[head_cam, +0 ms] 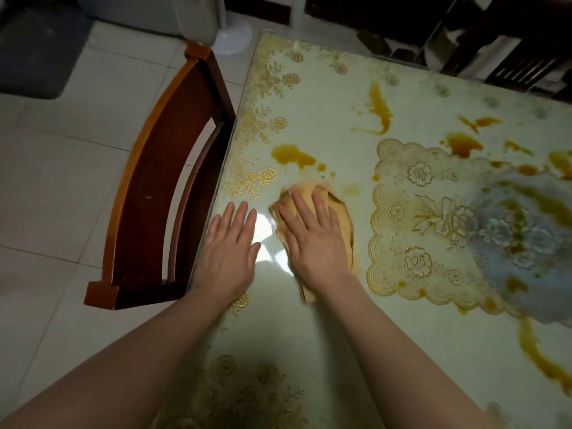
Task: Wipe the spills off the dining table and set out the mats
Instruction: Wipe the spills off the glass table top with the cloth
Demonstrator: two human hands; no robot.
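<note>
The dining table (pixel 325 342) has a glossy pale top with gold flower patterns. Brown-orange spills lie on it: one puddle (pixel 292 156) just beyond my hands, another streak (pixel 379 108) farther back, several more (pixel 464 144) to the right. My right hand (pixel 312 233) presses flat on a crumpled yellow cloth (pixel 342 215) on the table. My left hand (pixel 230 249) rests flat on the table's left edge, fingers apart, holding nothing. No separate mats are in view.
A wooden chair (pixel 154 193) stands pushed against the table's left side. A white fan base (pixel 232 38) sits on the tiled floor beyond it. Dark wooden furniture (pixel 510 51) lines the far right. A long spill (pixel 535 354) runs near the right edge.
</note>
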